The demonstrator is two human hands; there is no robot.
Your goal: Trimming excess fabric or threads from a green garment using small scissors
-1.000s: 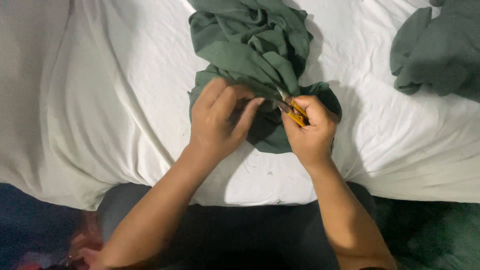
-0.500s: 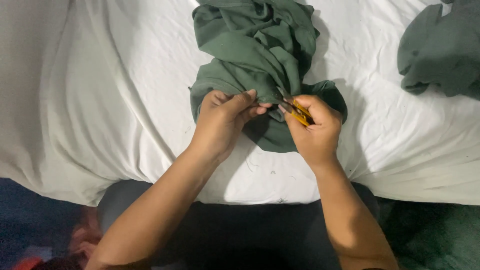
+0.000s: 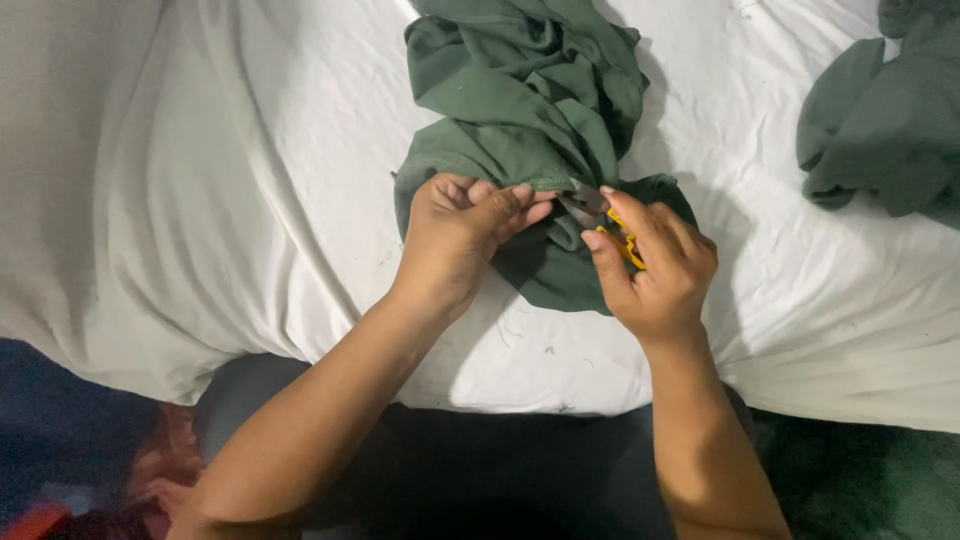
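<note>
Your left hand [image 3: 462, 228] has shifted up to pinch the hem of the green garment [image 3: 520, 110] on the white bedsheet [image 3: 250, 200]; your right hand [image 3: 655, 270] holds yellow-handled snips [image 3: 612, 225], fingers closed around them, at that edge.

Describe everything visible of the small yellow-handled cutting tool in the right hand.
The yellow-handled snips are mostly hidden inside the right hand. Only a strip of yellow handle, which looks like plastic, and short grey metal blades show. The blades point up and left at the hemmed edge of the dark green garment, which the left hand pinches right beside them. Whether the blades are open or closed cannot be told.
</note>
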